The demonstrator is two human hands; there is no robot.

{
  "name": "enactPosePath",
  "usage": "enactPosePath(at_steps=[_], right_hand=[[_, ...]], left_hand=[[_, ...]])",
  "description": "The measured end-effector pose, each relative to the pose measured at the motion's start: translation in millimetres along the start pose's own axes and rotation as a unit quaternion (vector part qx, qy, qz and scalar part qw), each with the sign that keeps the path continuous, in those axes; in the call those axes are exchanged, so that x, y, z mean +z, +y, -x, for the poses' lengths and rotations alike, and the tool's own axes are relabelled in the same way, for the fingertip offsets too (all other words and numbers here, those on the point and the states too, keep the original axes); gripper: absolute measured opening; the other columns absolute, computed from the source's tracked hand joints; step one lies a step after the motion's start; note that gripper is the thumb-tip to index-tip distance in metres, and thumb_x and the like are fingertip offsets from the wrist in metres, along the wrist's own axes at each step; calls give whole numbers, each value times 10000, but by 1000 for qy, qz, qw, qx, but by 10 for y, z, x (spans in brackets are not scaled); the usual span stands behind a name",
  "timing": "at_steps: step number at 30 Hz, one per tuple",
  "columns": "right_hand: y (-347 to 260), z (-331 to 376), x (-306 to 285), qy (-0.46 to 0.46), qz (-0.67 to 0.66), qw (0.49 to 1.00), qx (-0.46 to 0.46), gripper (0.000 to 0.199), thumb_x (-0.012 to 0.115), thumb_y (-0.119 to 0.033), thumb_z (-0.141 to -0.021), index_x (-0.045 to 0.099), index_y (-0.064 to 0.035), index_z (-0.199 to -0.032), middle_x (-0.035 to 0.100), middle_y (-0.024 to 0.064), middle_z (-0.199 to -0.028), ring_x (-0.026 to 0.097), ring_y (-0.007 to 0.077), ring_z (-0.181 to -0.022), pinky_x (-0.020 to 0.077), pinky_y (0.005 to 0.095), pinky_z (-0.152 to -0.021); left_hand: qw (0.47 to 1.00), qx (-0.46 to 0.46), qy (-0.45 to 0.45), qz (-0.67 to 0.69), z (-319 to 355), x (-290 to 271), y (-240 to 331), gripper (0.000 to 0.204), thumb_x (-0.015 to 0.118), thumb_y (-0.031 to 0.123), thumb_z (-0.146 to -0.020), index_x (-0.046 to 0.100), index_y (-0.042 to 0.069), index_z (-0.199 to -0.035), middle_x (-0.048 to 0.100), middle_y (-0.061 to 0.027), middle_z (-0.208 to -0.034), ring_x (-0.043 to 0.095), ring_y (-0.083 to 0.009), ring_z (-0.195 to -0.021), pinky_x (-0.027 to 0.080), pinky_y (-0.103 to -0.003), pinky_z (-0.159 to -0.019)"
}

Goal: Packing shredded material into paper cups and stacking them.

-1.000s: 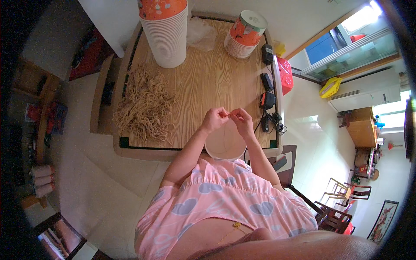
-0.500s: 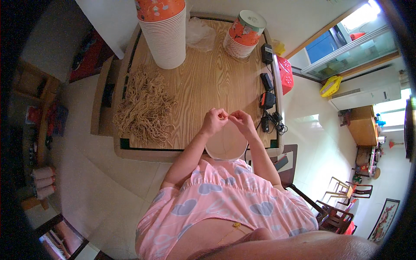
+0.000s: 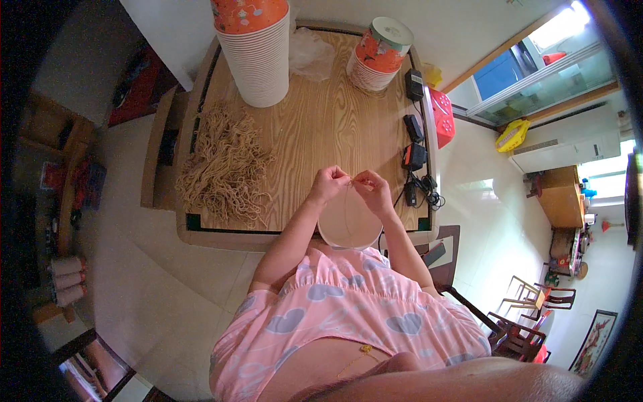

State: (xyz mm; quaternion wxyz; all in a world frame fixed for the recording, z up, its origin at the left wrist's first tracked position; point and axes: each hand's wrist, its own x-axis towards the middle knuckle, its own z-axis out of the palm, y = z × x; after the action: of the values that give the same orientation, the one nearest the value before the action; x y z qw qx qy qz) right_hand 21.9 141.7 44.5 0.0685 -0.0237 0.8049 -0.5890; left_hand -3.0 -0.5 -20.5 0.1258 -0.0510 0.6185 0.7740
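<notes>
My left hand (image 3: pixel 329 183) and my right hand (image 3: pixel 372 187) meet fingertip to fingertip over a white paper bowl (image 3: pixel 349 225) at the near edge of the wooden table (image 3: pixel 321 120). Both pinch a thin tan string (image 3: pixel 351 178) that runs down across the bowl's open mouth. A heap of loose tan strings (image 3: pixel 224 167) lies on the table to the left of my hands.
A tall stack of white bowls with an orange top (image 3: pixel 258 50) stands at the far left, a shorter orange stack (image 3: pixel 378 53) at the far right, a clear plastic bag (image 3: pixel 311 53) between them. Black chargers and cables (image 3: pixel 415 157) line the right edge.
</notes>
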Motion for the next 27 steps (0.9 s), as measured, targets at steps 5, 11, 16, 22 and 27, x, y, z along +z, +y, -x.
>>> enactPosePath(at_steps=[5,11,16,22,27], right_hand=[[-19,6,9,40,79,993,-79,46,587,-18,-752,558,-7,-785,565,12,-744,510,81,-726,421,218,-662],[57,-5,-22,44,42,998,-31,61,607,-41,-747,557,-15,-770,558,15,-698,504,85,-670,420,219,-606],[69,-8,-62,40,-30,998,32,61,604,-46,-750,549,-21,-757,546,-9,-692,482,61,-645,402,199,-580],[102,-24,-78,37,-45,998,37,63,605,-40,-746,553,-9,-767,555,-3,-700,495,63,-643,413,200,-585],[83,-33,-59,39,-47,997,42,74,603,-27,-742,577,0,-805,576,9,-722,510,68,-665,423,208,-599]], left_hand=[[998,7,-4,-55,34,50,151,94,611,93,-700,559,26,-659,565,-9,-621,512,-73,-570,423,-227,-512],[976,71,-43,-199,105,26,219,102,639,90,-704,553,41,-675,555,19,-625,487,-58,-563,404,-217,-507],[969,77,-43,-232,124,60,258,86,637,78,-694,557,49,-680,550,24,-615,483,-53,-560,409,-224,-508],[979,86,-23,-182,87,78,135,103,647,114,-654,581,42,-685,588,-56,-601,541,-122,-539,442,-270,-516],[977,99,-9,-191,108,85,164,91,635,106,-660,581,36,-680,594,-61,-599,565,-131,-546,451,-272,-520]])
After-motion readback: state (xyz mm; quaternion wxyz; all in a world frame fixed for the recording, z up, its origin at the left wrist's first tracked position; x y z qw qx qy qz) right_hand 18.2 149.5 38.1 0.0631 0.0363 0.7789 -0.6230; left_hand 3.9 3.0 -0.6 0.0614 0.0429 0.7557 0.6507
